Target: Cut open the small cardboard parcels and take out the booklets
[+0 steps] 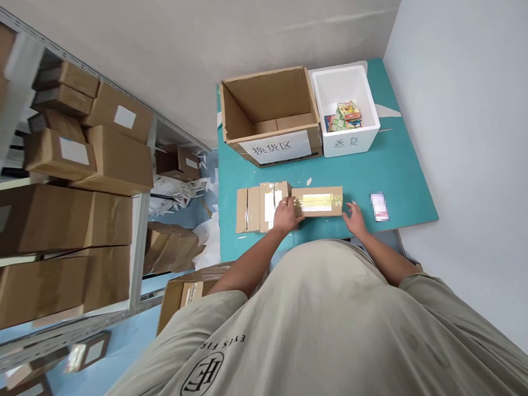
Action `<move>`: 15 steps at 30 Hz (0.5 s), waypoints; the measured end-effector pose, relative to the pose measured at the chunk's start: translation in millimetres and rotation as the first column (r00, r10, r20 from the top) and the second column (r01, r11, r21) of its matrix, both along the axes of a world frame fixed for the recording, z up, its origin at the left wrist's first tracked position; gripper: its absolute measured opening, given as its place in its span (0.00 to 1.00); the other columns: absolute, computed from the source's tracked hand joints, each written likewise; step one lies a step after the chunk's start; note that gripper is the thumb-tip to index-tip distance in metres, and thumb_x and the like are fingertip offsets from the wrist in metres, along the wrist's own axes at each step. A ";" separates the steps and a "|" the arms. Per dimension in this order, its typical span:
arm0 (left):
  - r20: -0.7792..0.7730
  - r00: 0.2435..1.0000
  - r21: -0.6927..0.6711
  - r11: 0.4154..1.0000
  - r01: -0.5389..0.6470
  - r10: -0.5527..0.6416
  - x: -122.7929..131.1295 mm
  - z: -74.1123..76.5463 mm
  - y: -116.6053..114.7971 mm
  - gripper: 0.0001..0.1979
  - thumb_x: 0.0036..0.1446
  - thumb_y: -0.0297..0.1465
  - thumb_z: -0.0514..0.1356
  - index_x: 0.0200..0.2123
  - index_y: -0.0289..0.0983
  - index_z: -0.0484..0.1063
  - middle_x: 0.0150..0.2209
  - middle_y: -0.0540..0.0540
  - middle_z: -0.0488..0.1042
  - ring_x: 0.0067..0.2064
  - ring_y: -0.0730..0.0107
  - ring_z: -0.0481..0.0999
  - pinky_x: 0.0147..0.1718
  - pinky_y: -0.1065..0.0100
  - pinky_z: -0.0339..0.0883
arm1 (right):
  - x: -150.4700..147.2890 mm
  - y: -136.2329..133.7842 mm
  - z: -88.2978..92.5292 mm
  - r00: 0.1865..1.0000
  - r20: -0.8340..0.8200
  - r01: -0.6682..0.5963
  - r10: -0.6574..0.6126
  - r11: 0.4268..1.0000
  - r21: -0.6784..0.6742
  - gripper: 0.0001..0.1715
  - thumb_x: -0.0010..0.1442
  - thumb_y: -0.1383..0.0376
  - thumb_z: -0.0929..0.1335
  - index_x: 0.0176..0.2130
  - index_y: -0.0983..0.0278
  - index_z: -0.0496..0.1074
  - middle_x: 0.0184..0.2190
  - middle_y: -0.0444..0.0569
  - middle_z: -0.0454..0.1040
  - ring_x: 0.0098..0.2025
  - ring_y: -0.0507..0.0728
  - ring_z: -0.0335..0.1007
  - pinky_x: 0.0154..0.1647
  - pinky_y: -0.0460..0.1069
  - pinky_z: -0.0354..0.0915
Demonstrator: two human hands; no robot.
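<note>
We've got a kraft carton (329, 192) lying flat near the teal board's (406, 189) near edge, a tape strip (316, 199) across its top. It looks light and stiff, the tape maybe slick, so best held by the long sides. Our left hand (286, 215) grasps its left end, fingers curled over; our right hand (354, 219) rests open against the right end. Abutting left is a taped cardboard flap section (252, 209), separate or not unclear. Farther off: open cardboard box (268, 99), white foam box (343, 137).
</note>
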State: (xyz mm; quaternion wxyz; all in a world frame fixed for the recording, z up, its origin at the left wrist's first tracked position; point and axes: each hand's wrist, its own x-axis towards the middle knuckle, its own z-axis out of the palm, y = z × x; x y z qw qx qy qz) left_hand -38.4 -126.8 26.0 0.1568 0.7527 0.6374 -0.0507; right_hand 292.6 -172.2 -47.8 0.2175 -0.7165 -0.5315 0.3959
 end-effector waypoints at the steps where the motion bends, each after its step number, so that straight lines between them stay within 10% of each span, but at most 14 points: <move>1: 0.003 1.000 -0.004 1.000 0.000 0.000 -1.3 -0.6 -0.2 0.47 0.67 0.43 0.75 0.81 0.40 0.62 0.73 0.29 0.73 0.72 0.37 0.76 0.70 0.46 0.73 | -6.7 4.6 4.1 0.997 -0.082 0.000 0.001 1.000 0.016 0.35 0.74 0.62 0.69 0.75 0.62 0.71 0.74 0.63 0.74 0.66 0.65 0.79 0.71 0.61 0.75; 15: 0.000 0.947 -0.022 0.946 0.323 -0.323 -0.3 -7.0 -1.5 0.11 0.77 0.31 0.61 0.53 0.40 0.85 0.47 0.34 0.87 0.54 0.44 0.86 0.56 0.49 0.74 | -1.9 25.8 28.1 0.992 -0.087 -0.079 0.089 0.991 0.110 0.21 0.78 0.51 0.67 0.51 0.58 0.87 0.72 0.58 0.75 0.76 0.66 0.70 0.80 0.62 0.66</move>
